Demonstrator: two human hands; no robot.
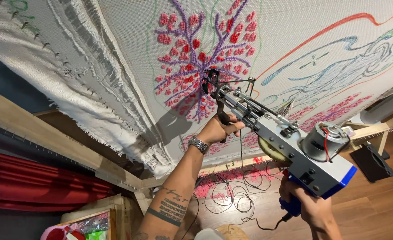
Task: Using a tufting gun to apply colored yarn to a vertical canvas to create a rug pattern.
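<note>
**Tufting gun on the purple branches**

Our tufting gun (285, 138) has its needle tip pressed against the stretched cloth (294, 40), just beyond our left hand (218, 129), whose fingers wrap its front handle. Our right hand (305, 206) grips the blue rear handle. We should keep firm, even pressure, following the purple-and-red motif (196, 53).

Two hands (218, 129) are showing, along with one tufting gun (289, 146), one stretched cloth (294, 49) and one wristwatch (198, 144).

Wooden floor (374, 209), red curtain (36, 182), dark wall (5, 84).
</note>
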